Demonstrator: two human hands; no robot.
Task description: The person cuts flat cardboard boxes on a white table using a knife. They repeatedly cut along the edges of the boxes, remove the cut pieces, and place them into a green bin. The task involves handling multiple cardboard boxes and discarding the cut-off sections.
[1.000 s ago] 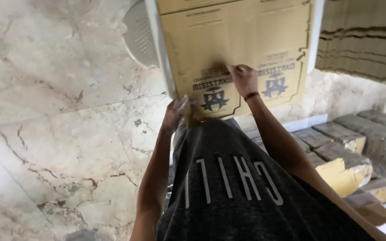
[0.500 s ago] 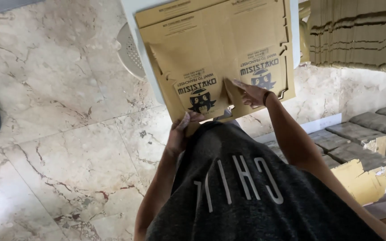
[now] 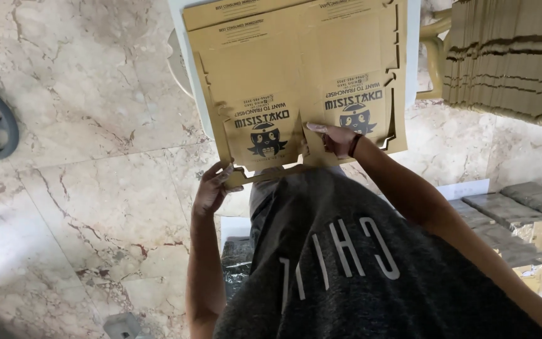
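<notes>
A flat, die-cut cardboard box blank [image 3: 296,75] lies on a white tabletop [image 3: 413,37], printed side up. The left hand [image 3: 211,188] pinches its near corner with closed fingers; the right hand [image 3: 337,138] presses flat, fingers spread, on its near edge. Right of the fingers rises a stack of cardboard blanks [image 3: 509,56]. Below spreads a veined marble floor [image 3: 83,188].

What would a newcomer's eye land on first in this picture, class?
The flat die-cut cardboard box blank fills the top centre. The right hand presses on its lower edge and the left hand grips its lower left corner. A tall stack of cardboard blanks stands at upper right.
</notes>
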